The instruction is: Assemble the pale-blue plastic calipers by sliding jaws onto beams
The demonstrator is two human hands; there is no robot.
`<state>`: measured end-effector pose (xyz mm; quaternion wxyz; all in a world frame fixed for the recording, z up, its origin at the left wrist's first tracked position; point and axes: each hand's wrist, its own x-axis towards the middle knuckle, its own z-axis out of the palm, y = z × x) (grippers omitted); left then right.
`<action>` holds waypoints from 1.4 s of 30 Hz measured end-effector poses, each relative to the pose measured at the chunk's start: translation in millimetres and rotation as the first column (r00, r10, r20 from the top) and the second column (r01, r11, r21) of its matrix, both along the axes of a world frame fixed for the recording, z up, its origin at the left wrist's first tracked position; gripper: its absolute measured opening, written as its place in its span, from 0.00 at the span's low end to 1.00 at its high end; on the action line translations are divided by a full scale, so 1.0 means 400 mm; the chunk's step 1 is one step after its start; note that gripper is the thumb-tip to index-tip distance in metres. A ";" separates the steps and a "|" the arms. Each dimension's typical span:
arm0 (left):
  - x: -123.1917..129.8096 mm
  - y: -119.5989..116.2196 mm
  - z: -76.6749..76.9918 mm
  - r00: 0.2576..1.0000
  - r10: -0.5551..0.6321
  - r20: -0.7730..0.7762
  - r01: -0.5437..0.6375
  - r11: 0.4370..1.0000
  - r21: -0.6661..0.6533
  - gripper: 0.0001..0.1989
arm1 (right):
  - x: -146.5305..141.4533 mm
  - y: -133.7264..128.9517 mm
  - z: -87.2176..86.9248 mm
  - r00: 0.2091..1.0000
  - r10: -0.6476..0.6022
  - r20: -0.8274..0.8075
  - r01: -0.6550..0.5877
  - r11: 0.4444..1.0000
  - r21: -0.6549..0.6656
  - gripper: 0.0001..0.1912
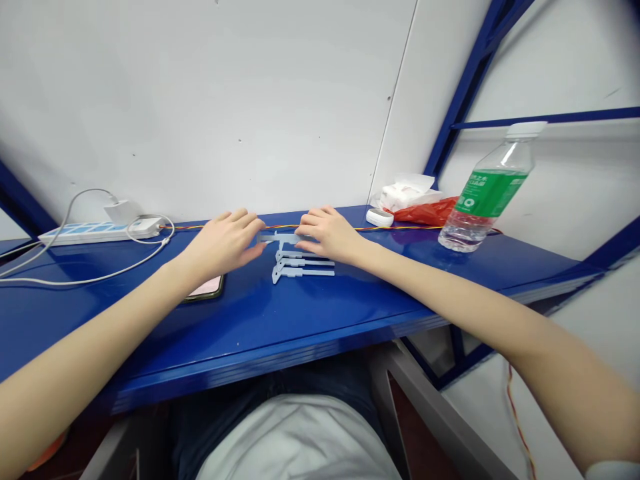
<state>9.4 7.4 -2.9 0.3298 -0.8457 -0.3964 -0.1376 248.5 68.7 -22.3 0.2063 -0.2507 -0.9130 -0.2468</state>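
Observation:
Several pale grey-blue plastic pieces lie on the blue table, near its middle. Two similar long pieces (pixel 306 272) rest side by side in front of my hands. Behind them, a further pale piece (pixel 286 238) spans the gap between my hands. My left hand (pixel 226 241) has its fingers curled round the left end of that piece. On the right, my right hand (pixel 327 235) has its fingertips closed on the other end. The fingers partly hide both ends of the piece.
A phone (pixel 206 288) lies beside my left wrist. A power strip (pixel 100 230) with white cables is at the left. Toward the right stand a water bottle (pixel 487 190), a red bag (pixel 425 212), tissues (pixel 407 192) and a small white case (pixel 379 217). A thin wire crosses behind my hands.

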 end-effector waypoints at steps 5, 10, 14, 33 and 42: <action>-0.021 0.009 -0.009 0.994 0.053 -0.096 -0.051 0.998 0.027 0.17 | 0.015 -0.001 0.009 0.998 -0.061 -0.027 0.062 0.998 0.016 0.14; 0.023 -0.009 -0.038 0.985 -0.098 -0.143 0.092 0.995 -0.046 0.16 | -0.007 -0.029 0.010 0.998 0.019 0.053 -0.024 0.995 0.092 0.13; 0.037 -0.019 -0.034 0.996 -0.026 -0.082 0.021 0.998 -0.064 0.17 | -0.008 -0.032 0.011 0.998 0.015 0.053 -0.021 0.993 0.119 0.13; 0.074 -0.049 -0.013 0.947 0.206 0.245 -0.125 0.943 -0.309 0.09 | -0.032 -0.073 0.024 0.988 0.069 0.136 -0.098 0.969 0.225 0.15; -0.003 -0.010 0.000 0.903 0.381 0.200 -0.320 0.905 -0.280 0.11 | 0.019 -0.031 0.035 0.999 -0.053 0.013 0.050 0.987 0.150 0.14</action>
